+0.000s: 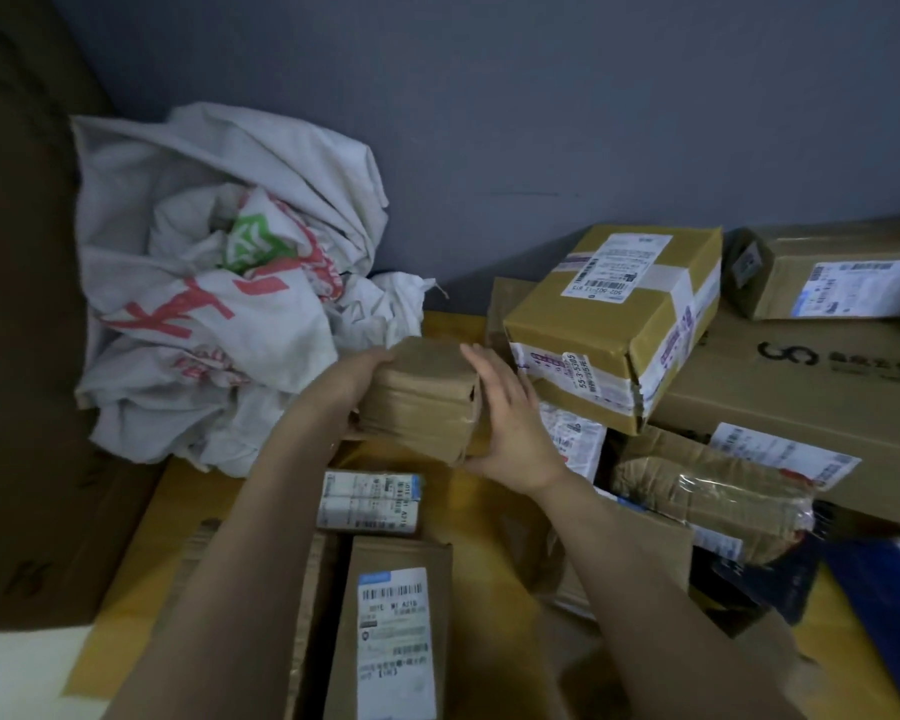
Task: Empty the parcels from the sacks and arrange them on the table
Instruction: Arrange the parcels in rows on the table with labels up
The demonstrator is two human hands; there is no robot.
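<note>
Parcels of brown cardboard and tape are spread over a yellow table (178, 501). A small brown parcel (422, 397), squat and wrapped in ridged, glossy tape, is held just above the table's middle. It is gripped at its left end by the left hand (359, 379), whose fingertips are hidden behind it. The right hand (510, 423) is laid flat against its right end, with the fingers straight and the thumb under the near corner.

White woven sacks (219, 283), limp and crumpled, with red and green print, are heaped at the far left. A taped box (614, 324) with a white label is tilted on other parcels to the right. Behind it a large flat carton (801, 387) with a dark logo is cut off by the right edge. A lumpy parcel (713, 491) in crinkled clear film is seen in front of that carton. Nearer, a small label-covered parcel (370, 501) and a tall narrow box (391, 626) are partly covered by the forearms. The label text is too blurred to be read. A big brown carton (22, 356) fills the left side, mostly out of frame.
</note>
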